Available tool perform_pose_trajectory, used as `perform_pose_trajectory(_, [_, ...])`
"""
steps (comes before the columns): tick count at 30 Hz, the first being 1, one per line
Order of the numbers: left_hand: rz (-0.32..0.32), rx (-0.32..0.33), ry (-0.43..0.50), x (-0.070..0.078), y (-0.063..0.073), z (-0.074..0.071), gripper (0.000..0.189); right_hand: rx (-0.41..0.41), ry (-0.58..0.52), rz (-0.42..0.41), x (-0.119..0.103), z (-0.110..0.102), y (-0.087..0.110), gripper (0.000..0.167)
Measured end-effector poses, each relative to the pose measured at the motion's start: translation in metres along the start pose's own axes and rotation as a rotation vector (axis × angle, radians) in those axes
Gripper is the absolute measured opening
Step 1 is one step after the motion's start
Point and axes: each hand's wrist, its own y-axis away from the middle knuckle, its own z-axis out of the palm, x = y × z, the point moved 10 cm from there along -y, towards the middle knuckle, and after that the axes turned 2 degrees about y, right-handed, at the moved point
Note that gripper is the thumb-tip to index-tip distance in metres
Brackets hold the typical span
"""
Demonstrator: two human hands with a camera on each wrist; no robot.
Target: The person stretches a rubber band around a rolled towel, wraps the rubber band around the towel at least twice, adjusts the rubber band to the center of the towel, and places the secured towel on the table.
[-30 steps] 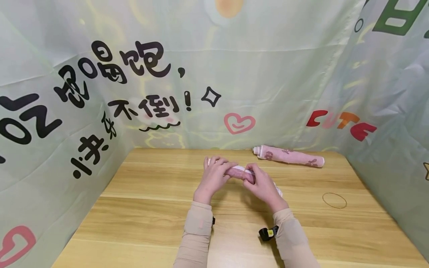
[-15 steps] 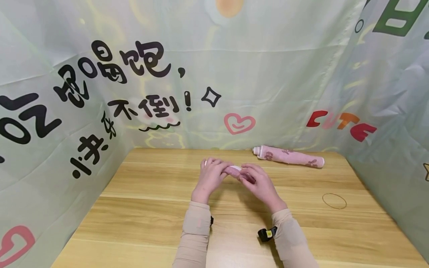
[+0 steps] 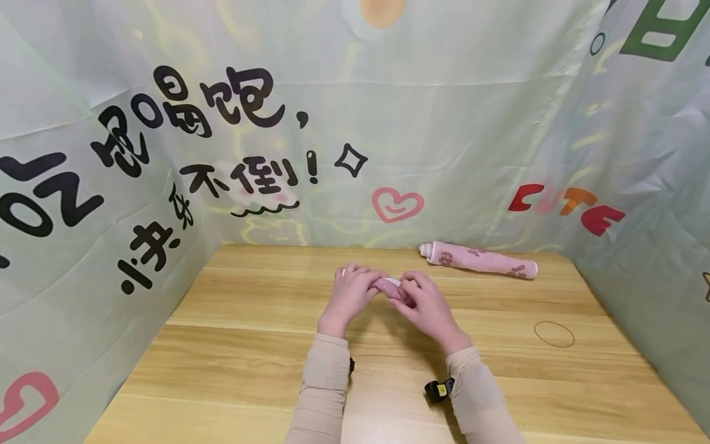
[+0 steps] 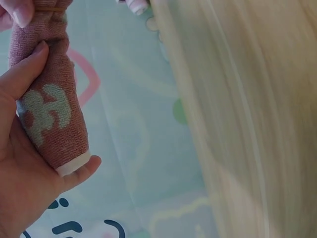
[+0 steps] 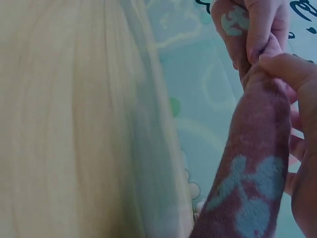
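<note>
Loose band (image 3: pixel 546 321): laid on the right of the wooden table (image 3: pixel 249 357), untouched.
Left hand (image 3: pixel 352 296): curled round the held roll's left part.
Right hand (image 3: pixel 429 308): pinched at its narrowed waist.
Held roll (image 3: pixel 389 288): kept between both hands, mid-table; cinched by a thin band (image 4: pixel 51 9). Judged light, soft, squashable, hardly slippery or fragile; best gripped firmly either side of the waist.
Second roll (image 3: pixel 479 259): left lying far right, near the printed backdrop (image 3: pixel 471 135).
</note>
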Motion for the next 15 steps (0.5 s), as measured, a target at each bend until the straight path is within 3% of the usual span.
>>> perform_pose_trajectory(3, [0.008, -0.014, -0.001, 0.002, 0.001, 0.002, 0.027, -0.008, 0.024, 0.028, 0.0, 0.002, 0.0, 0.03])
perform_pose_trajectory(9, [-0.001, -0.033, 0.007, 0.001, 0.0, 0.006, 0.026, -0.102, 0.027, 0.132, 0.005, 0.012, 0.002, 0.034])
perform_pose_trajectory(15, [-0.009, -0.038, 0.003, 0.001, 0.0, 0.007, 0.026, -0.136, 0.035, 0.159, 0.007, 0.015, 0.001, 0.036])
